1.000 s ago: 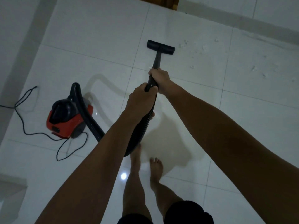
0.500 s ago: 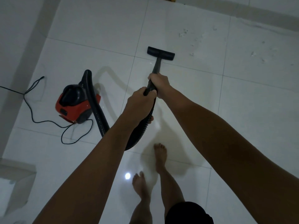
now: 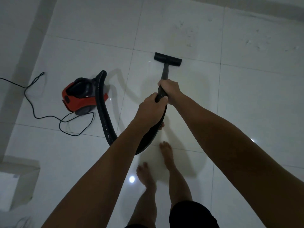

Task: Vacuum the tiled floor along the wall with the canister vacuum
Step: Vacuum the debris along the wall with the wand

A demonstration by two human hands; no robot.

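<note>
1. The right hand (image 3: 170,90) holds the black wand (image 3: 164,74) near its lower part, and the left hand (image 3: 150,111) has its grip closed around the top of the ribbed hose (image 3: 103,112) just behind it. Both grips look firm, so I think a slip of the wand is not likely.
2. The floor nozzle (image 3: 167,59) lies flat on the tiled floor (image 3: 246,96), while the pale crumbs (image 3: 253,41) are spread beyond it, close to the wall (image 3: 263,7). If the strokes stay so short, this strip can be left dirty.
3. The hose makes a loop close to the bare feet (image 3: 165,152). A step to the side could catch it and cause a stumble.
4. The red canister vacuum (image 3: 82,99) stands to the left, well apart from the nozzle. A hard pull forward could tip it, or drag it over its power cord (image 3: 49,116), which lies in loose curls beside it.
</note>
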